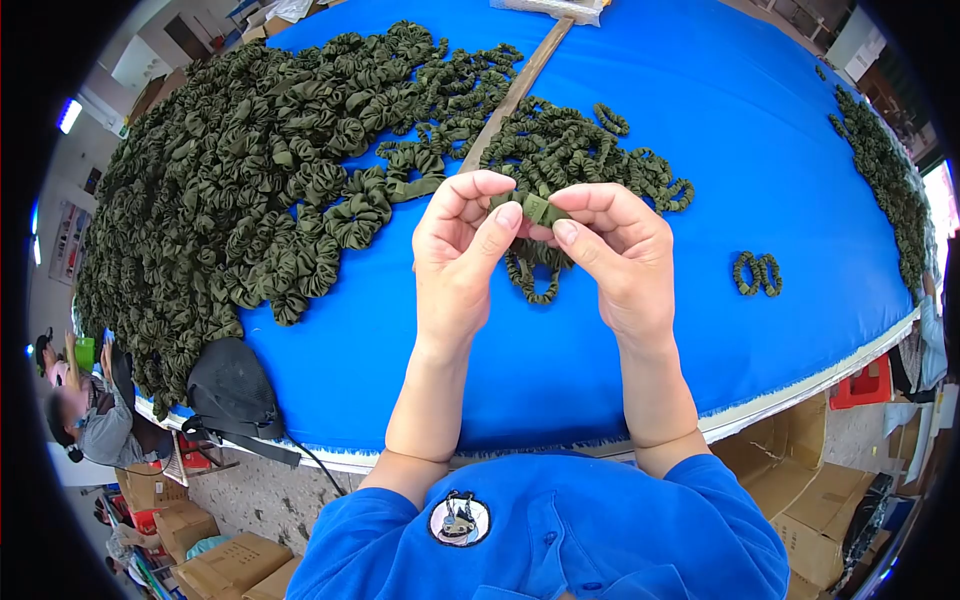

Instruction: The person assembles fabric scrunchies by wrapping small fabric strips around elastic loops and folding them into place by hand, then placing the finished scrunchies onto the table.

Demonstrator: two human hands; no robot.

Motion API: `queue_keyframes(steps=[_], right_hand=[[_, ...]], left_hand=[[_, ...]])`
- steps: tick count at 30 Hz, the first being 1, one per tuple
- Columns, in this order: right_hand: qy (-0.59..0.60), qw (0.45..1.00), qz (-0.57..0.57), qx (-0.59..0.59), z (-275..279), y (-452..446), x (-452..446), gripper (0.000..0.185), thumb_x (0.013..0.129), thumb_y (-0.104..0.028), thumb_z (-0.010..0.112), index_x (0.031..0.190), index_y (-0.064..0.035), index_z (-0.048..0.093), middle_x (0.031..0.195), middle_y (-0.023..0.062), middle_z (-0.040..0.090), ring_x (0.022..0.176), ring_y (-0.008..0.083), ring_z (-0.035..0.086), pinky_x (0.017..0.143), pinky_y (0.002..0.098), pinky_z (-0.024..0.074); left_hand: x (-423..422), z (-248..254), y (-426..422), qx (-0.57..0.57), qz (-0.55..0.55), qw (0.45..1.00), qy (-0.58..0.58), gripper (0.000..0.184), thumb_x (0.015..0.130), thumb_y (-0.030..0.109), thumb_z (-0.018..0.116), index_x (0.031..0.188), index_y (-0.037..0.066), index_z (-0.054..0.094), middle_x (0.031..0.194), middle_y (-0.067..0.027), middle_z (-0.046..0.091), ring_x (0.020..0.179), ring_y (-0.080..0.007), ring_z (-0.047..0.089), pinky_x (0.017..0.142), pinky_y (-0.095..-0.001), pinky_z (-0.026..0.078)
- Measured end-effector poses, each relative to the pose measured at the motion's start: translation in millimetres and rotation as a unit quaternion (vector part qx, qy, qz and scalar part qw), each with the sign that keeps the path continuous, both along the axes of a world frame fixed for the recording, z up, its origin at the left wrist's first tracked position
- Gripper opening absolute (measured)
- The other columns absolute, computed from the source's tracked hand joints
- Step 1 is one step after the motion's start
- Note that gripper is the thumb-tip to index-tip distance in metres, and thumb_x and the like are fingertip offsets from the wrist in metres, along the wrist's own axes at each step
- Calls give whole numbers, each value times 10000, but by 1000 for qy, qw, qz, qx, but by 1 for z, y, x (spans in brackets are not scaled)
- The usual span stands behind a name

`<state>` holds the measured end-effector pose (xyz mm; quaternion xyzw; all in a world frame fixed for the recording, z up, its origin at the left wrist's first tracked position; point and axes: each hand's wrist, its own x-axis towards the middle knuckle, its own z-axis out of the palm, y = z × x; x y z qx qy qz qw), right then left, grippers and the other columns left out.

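Observation:
Both hands are raised over the middle of the table, pinching one dark green scrunchie [536, 209] between them. My left hand [462, 240] grips its left side with thumb and fingers. On the other side, my right hand [618, 240] pinches the right end the same way. A short flat section of the fabric shows between the thumbs. Just behind the hands lies a pile of thin green scrunchies [560, 140]; part of it is hidden by my fingers. A large heap of fuller green scrunchies [240, 160] spreads across the left of the table.
Blue cloth [740, 130] covers the table. A wooden strip [520, 85] runs between piles. Two scrunchies [757, 274] lie at right, with another pile [880, 170] along the far right edge. A black bag [234, 388] sits at the front left edge. Cardboard boxes [825, 510] stand below.

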<state>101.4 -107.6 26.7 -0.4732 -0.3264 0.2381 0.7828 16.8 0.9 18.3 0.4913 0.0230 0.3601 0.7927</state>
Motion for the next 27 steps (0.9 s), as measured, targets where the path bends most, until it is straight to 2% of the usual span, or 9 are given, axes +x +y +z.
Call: queue_keyframes(steps=[7,12,16,22,24,26,27], right_hand=[[-10,999,-30,14,0,4,-4,190,788,58,592,975,27,598,832,88,638,736,133,603,692,201,484],[-104,991,-87,-20,-3,3,-1,172,788,45,605,957,16,613,840,82,638,733,125,597,687,200,480],[28,999,-19,-30,2,0,2,155,782,33,619,934,5,627,848,67,633,735,98,569,666,190,458],[4,998,10,-66,1,-5,3,144,762,27,629,901,-14,636,809,46,620,708,99,530,628,194,433],[-156,980,-103,-72,0,-2,0,143,749,24,640,884,-20,637,813,45,612,714,114,525,662,233,444],[-311,924,-211,-75,-1,3,-1,142,735,22,652,867,-27,638,817,43,603,720,129,520,696,272,456],[-311,924,-211,-73,-2,5,0,142,735,22,652,867,-27,638,817,43,603,720,129,520,696,272,456]], left_hand=[[-1,3,1,42,19,999,10,209,858,-1,542,1065,-27,534,911,-106,609,788,-138,576,731,-231,474],[-1,-2,5,15,15,999,25,198,860,4,549,1055,-31,542,910,-104,611,781,-137,580,729,-225,474],[-2,-4,6,17,26,1000,4,215,857,3,558,1069,-28,541,913,-98,610,775,-131,578,728,-215,470],[0,-1,1,-16,11,1000,-5,237,828,-27,605,1058,-23,546,901,-100,610,788,-132,590,739,-226,491],[3,-5,0,91,130,987,19,240,824,-28,610,1056,-20,547,903,-96,612,788,-129,589,738,-223,491],[5,-7,-2,196,249,947,42,243,820,-29,616,1053,-16,548,906,-93,614,788,-126,587,738,-220,491],[5,-6,-3,198,250,947,41,243,820,-29,616,1053,-16,548,906,-93,614,788,-126,587,738,-220,491]])
